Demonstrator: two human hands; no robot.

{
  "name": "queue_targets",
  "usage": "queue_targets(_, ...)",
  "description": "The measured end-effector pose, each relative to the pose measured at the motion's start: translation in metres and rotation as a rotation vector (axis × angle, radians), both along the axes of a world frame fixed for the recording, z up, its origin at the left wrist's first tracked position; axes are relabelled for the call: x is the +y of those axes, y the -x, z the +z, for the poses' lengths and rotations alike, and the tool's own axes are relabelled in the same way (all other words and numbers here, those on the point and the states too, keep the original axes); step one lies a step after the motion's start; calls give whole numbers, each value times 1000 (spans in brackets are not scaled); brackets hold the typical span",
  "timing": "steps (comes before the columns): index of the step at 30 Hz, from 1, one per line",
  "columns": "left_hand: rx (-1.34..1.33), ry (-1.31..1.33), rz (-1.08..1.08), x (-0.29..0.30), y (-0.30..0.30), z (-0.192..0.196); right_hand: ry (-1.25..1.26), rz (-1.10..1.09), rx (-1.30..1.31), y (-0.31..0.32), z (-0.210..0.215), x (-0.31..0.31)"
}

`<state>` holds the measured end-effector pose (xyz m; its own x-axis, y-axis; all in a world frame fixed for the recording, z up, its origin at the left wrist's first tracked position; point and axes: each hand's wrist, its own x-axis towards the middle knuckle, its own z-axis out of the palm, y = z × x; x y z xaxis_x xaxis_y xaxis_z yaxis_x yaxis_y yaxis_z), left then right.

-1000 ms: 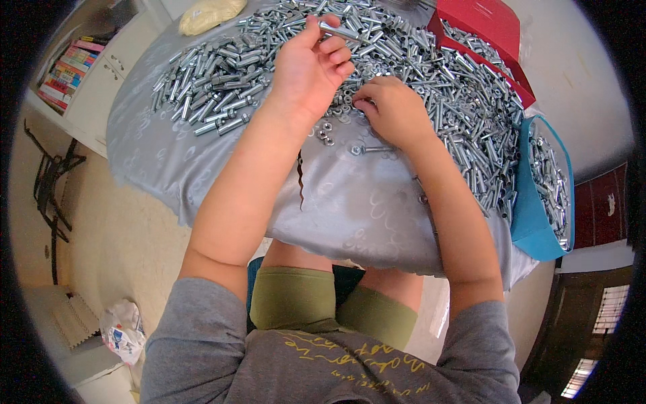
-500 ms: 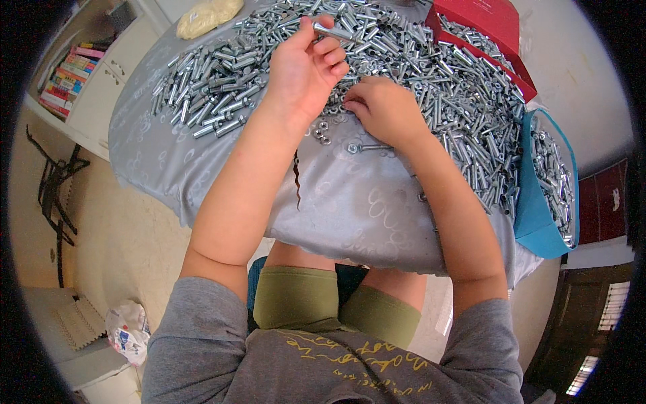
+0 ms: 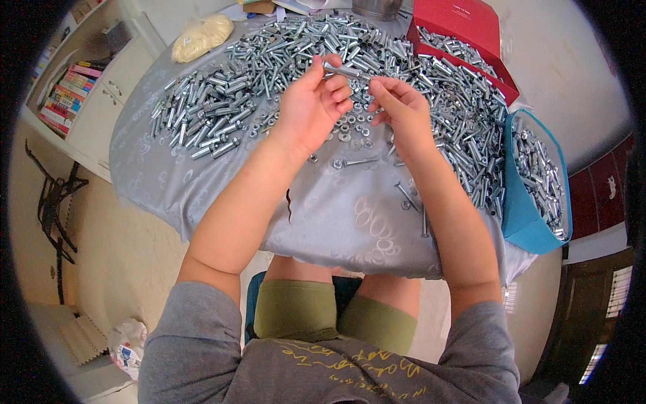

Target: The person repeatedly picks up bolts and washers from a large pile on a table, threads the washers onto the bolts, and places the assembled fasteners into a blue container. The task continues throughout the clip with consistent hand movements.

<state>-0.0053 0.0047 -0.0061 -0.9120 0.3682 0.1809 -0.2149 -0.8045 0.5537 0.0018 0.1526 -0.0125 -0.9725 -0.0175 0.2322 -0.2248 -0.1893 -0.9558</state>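
Note:
My left hand [image 3: 311,111] pinches a shiny metal sleeve anchor [image 3: 344,71] between thumb and fingers, holding it nearly level above the table. At its right end my right hand [image 3: 406,111] has thumb and forefinger pressed together; whatever small piece they grip there is hidden. Below the hands lie several loose hex nuts [image 3: 346,128]. Nearer to me, a bolt [image 3: 358,161] rests on the grey tablecloth [image 3: 323,215]. Beyond both hands spreads a wide heap of metal sleeves and bolts [image 3: 289,50].
A red box [image 3: 464,27] of metal parts stands at the far right, and a blue bin [image 3: 531,215] of bolts sits at the right edge. At the far left lies a bag of pale yellow stuff [image 3: 202,39]. Several bolts [image 3: 424,219] lie near my right forearm.
My right hand has risen from the nuts to the right end of the sleeve anchor. My left hand still holds the anchor, now lower in view. The view has shifted slightly.

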Motion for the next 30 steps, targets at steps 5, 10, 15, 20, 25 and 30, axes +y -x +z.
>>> queue_targets(5,10,-16,25,1,-2,1,62,7,29,-3,1,-3)
queue_targets(10,46,2,22,-1,0,-2,93,12,46,-4,2,-2)
queue_targets(15,24,-12,15,0,0,-3,37,19,61,-3,2,-4)
queue_targets(20,13,-44,-10,0,0,-3,16,21,56,-3,3,-2)
queue_targets(25,-12,-69,-36,2,-4,1,-9,9,78,-2,6,0)
queue_targets(30,-24,-82,-56,3,-3,0,-33,13,101,0,5,2)
